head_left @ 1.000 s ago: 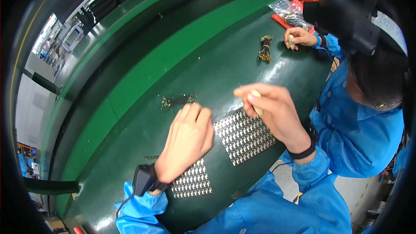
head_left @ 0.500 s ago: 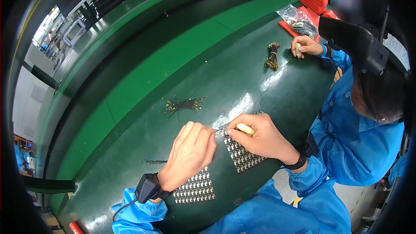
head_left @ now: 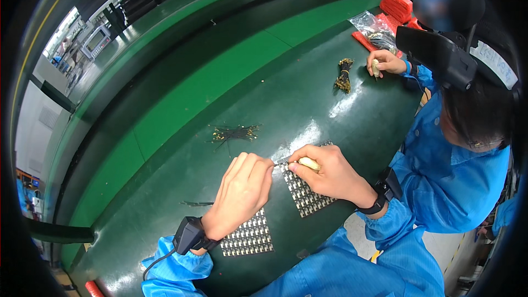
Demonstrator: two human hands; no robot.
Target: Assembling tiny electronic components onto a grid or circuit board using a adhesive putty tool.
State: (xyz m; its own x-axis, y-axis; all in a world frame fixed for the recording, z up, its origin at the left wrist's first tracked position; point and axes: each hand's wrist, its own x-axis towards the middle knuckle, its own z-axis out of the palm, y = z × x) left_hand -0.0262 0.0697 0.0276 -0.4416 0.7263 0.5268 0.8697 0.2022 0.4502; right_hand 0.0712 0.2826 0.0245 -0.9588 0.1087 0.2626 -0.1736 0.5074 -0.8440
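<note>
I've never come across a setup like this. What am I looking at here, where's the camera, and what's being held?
There is no machine: these are one person's bare hands. A wide fisheye camera on the head looks down, so straight edges bend. On the dark green tabletop lie two flat black panels with rows of small pale parts, a loose pile of thin black wires with gold ends and a banded bundle of similar wires. The right hand grips a short cream-coloured handle over the right panel. The left hand partly hides the other; whatever its fingertips hold is unclear. A co-worker's hand is at upper right.
</note>
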